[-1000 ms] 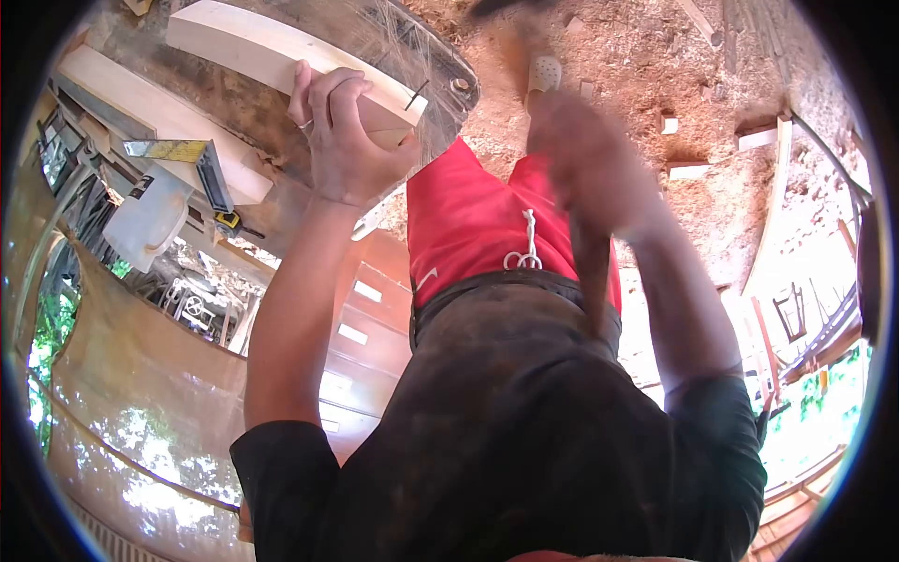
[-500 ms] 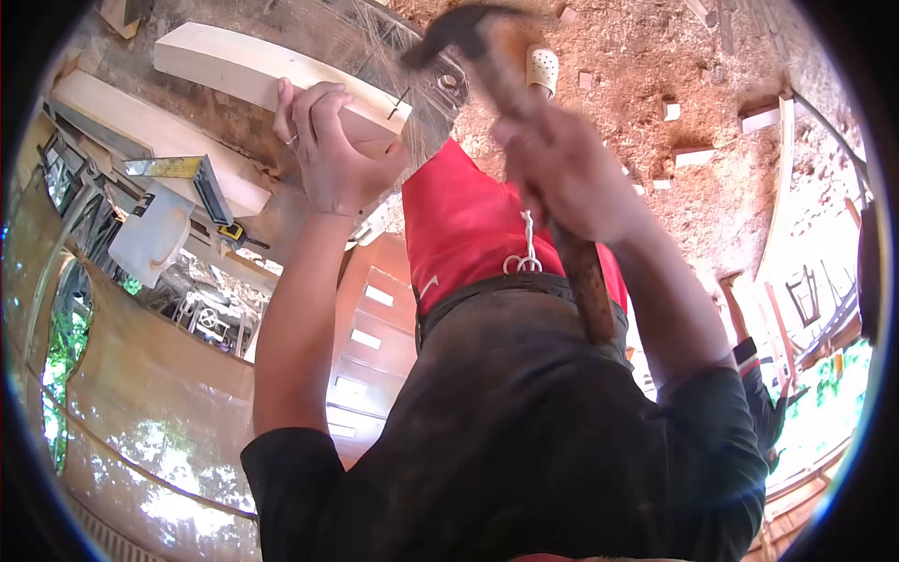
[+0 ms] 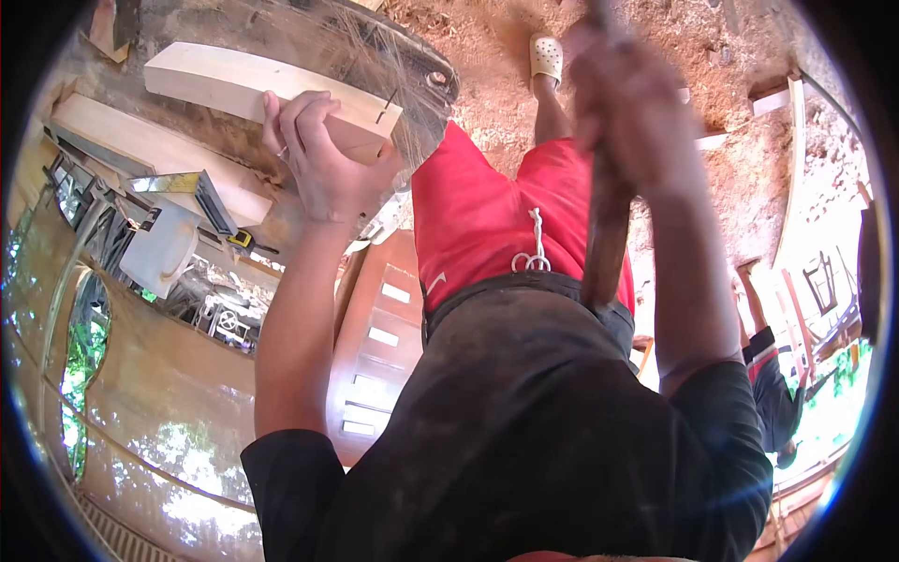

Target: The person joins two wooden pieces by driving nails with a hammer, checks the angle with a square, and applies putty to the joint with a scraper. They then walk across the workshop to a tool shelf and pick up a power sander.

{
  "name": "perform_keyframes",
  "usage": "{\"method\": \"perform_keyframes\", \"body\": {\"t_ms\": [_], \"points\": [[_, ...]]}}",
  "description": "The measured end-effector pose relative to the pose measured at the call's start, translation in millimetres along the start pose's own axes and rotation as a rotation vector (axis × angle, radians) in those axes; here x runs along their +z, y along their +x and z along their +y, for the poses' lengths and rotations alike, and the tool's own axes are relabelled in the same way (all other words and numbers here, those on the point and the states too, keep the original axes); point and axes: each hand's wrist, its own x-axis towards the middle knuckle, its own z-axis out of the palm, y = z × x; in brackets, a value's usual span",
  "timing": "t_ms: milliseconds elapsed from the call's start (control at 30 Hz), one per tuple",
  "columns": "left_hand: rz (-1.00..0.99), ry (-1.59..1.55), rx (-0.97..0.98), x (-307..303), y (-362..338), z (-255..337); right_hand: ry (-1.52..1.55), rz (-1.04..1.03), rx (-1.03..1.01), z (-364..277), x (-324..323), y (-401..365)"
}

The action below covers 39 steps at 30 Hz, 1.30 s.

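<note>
The left hand (image 3: 328, 173) grasps the block (image 3: 253, 80), its fingers over the side and the thumb by the right end. The block is a long, pale, slightly curved piece of wood that lies on the bench (image 3: 281, 26), in front of the person and to the left. A dark nail (image 3: 389, 101) stands up from its top near the right end, just beside the left hand and apart from the fingers.

The right hand (image 3: 637, 117) is clenched around the handle of the hammer (image 3: 609, 229), raised to the right of the block and well apart from it. The handle's end points back toward the person's waist. The hand is blurred, and the hammer's head cannot be made out at the far edge of the view.

To the left of the left hand, a wide plank (image 3: 154, 145) lies on the near side of the block. Close to the plank are a square (image 3: 213, 204) with a yellow part, a yellow and black tape measure (image 3: 243, 240) and a whitish container (image 3: 159, 251).

The person wears red shorts (image 3: 496, 206) and a pale shoe (image 3: 546, 56) with holes, on reddish ground (image 3: 468, 28). Pale offcuts (image 3: 714, 141) lie on the ground to the right, and another person (image 3: 773, 393) is at the right.
</note>
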Motion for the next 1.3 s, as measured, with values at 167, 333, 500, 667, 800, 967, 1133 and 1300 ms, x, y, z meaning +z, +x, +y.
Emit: {"method": "perform_keyframes", "body": {"t_ms": [167,333,500,667,800,967,1133,1300], "points": [[0.020,-0.017,0.024,2.1,1.6,-5.1,-0.115,0.198,-0.656,65.0,-10.1,42.8],[0.032,-0.017,0.032,3.2,-2.6,-7.0,-0.122,-0.384,0.063,22.7,31.0,2.7],[0.004,-0.043,-0.020,4.0,-2.6,-5.5,-0.049,0.082,-0.383,29.1,-25.6,35.8],[-0.002,-0.054,0.019,0.2,-5.0,-4.0,-0.453,-0.459,-0.172,59.8,30.0,8.8],[-0.002,-0.040,-0.010,-0.9,-11.3,-7.1,0.090,0.048,0.077,-12.6,15.0,0.8],[0.005,-0.058,-0.013,1.7,-6.1,-12.0,0.107,0.111,0.134,6.0,19.2,-2.2],[0.033,-0.100,-0.009,4.2,-9.6,-13.0,-0.190,-0.488,0.139,46.9,44.8,-3.7],[0.009,-0.041,-0.017,0.5,-8.4,-11.5,0.281,0.068,-0.189,2.5,-18.9,15.3]]}}
